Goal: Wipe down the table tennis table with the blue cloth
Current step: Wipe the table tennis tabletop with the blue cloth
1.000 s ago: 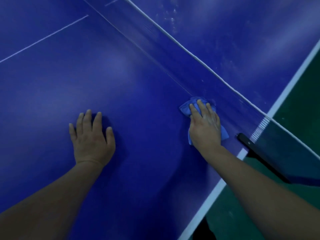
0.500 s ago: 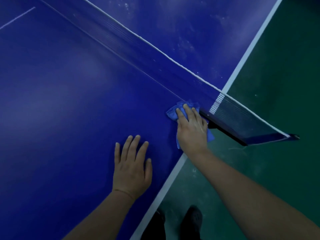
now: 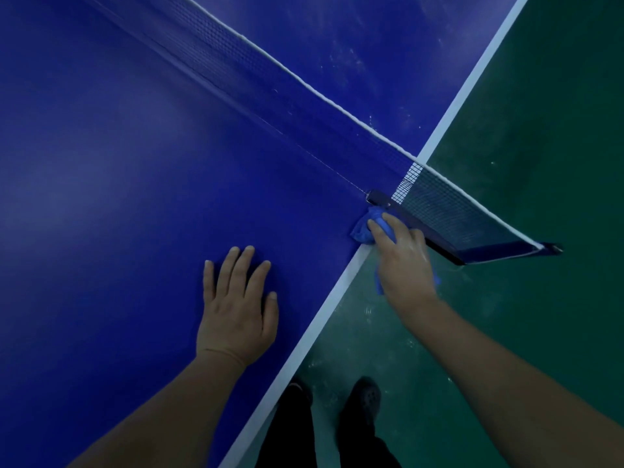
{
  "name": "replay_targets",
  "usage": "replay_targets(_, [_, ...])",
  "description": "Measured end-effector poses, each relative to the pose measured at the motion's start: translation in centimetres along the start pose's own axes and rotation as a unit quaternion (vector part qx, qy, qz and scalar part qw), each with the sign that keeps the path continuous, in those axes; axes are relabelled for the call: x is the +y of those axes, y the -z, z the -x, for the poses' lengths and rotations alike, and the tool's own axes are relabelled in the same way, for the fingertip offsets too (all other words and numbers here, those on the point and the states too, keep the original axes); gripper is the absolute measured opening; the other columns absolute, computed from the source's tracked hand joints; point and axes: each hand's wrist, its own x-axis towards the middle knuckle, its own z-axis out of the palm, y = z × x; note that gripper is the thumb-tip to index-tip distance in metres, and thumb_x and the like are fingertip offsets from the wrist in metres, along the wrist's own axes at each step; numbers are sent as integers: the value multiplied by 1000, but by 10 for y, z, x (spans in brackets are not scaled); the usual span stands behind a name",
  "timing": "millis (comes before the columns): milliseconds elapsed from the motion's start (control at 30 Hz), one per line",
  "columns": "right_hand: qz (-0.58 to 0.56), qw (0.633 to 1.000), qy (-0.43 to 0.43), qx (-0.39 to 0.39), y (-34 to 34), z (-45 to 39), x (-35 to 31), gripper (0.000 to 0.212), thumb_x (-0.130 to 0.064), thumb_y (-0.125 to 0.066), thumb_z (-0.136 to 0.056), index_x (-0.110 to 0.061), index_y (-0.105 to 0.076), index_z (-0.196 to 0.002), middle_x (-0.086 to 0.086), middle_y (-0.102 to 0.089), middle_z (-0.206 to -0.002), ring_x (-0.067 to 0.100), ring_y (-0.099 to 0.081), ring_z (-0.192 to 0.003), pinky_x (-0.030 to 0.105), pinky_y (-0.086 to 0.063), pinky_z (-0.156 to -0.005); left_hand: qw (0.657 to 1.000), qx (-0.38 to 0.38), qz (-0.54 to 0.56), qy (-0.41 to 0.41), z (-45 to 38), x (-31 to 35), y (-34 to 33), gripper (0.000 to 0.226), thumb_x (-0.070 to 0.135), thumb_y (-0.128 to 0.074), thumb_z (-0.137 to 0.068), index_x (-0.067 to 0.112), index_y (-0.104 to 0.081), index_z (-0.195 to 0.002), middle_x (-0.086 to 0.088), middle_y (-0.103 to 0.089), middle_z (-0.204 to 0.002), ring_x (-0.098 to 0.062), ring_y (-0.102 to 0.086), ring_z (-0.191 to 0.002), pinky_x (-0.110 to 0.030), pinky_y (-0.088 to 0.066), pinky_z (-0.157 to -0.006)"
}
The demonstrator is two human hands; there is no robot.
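Right hand [image 3: 407, 261] presses the crumpled blue cloth [image 3: 363, 231] at the smooth tabletop [image 3: 118, 163] edge — left hand [image 3: 236, 309] flat, fingers spread, holding nothing.

A scuffed dark green floor [image 3: 526, 136] stretches beside the playing area, dimly lit and flecked with pale marks.

We see dim, bluish light | soft sheen on the table [image 3: 101, 136] at left | faint shadow beside the left hand [image 3: 236, 312] | straight lines bow near edges | slightly soft detail
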Motion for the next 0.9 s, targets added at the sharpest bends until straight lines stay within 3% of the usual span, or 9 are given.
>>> replay_targets(100, [-34,986,-139,-88,2,19,38,72,9,-60,-71,-19,-54,-137,15,-51,-134,36,-47,-111,36,-43,-82,1000,3,1,0,0,0,0,51,37,-36,-94,11,-52,-136,-13,-36,-154,-28,-21,-149,-57,-5,-121])
replay_targets(200, [-87,975,-204,23,7,31,41,39,-7,-52,-96,-18,-62,-133,19,-52,-129,40,-50,-110,44,-42,-87,1000,4,3,1,-1,1,2,52,37,-37,-93,11,-52,-136,-13,-35,-155,-28,-19,-150,-57,-3,-121])
replay_targets(300, [-104,975,-122,155,12,18,2,31,-17,-59,-97,-19,-66,-128,18,-55,-121,37,-57,-100,43,-48,-78,1000,-1,3,4,0,2,3,53,37,-36,-93,11,-52,-136,-13,-35,-155,-28,-19,-150,-57,-3,-121])
replay_targets(367, [-101,976,-56,183,14,-5,-25,30,-17,-60,-96,-20,-66,-126,17,-56,-118,34,-59,-95,40,-50,-74,1000,-4,0,6,0,4,4,53,37,-35,-94,11,-52,-136,-13,-34,-156,-28,-18,-150,-57,-3,-121])
replay_targets(500, [-12,997,-34,73,5,-35,-41,42,-15,-50,-101,-24,-53,-142,14,-47,-126,30,-53,-103,42,-48,-78,1000,-12,-3,11,0,5,5,53,38,-34,-94,11,-52,-136,-12,-32,-157,-27,-16,-151,-57,-2,-121])
replay_targets(600, [-26,993,-111,31,-1,-16,-16,46,-13,-49,-98,-27,-51,-142,12,-44,-119,29,-53,-94,36,-39,-68,1000,-6,8,8,0,5,5,53,37,-34,-94,10,-51,-136,-13,-31,-157,-27,-15,-151,-57,-1,-121])
replay_targets(733, [-95,959,-261,-65,-5,23,29,34,-13,-40,-97,-26,-61,-120,3,-39,-106,31,-50,-80,36,-36,-72,1000,6,8,0,2,4,3,53,37,-36,-93,10,-51,-136,-14,-31,-157,-28,-16,-151,-58,-1,-121])
replay_targets(800, [-144,954,-263,15,-4,30,34,29,-23,-42,-103,-24,-63,-123,3,-44,-115,32,-54,-88,34,-34,-74,1000,6,7,-2,1,3,3,53,37,-37,-93,10,-51,-136,-13,-31,-157,-28,-15,-151,-58,-1,-121])
replay_targets(900, [-134,973,-118,145,2,23,7,32,-26,-54,-101,-26,-62,-131,12,-50,-125,31,-57,-99,38,-45,-77,1000,5,5,-5,2,3,2,53,38,-37,-94,10,-51,-137,-13,-30,-158,-27,-15,-151,-58,-1,-121])
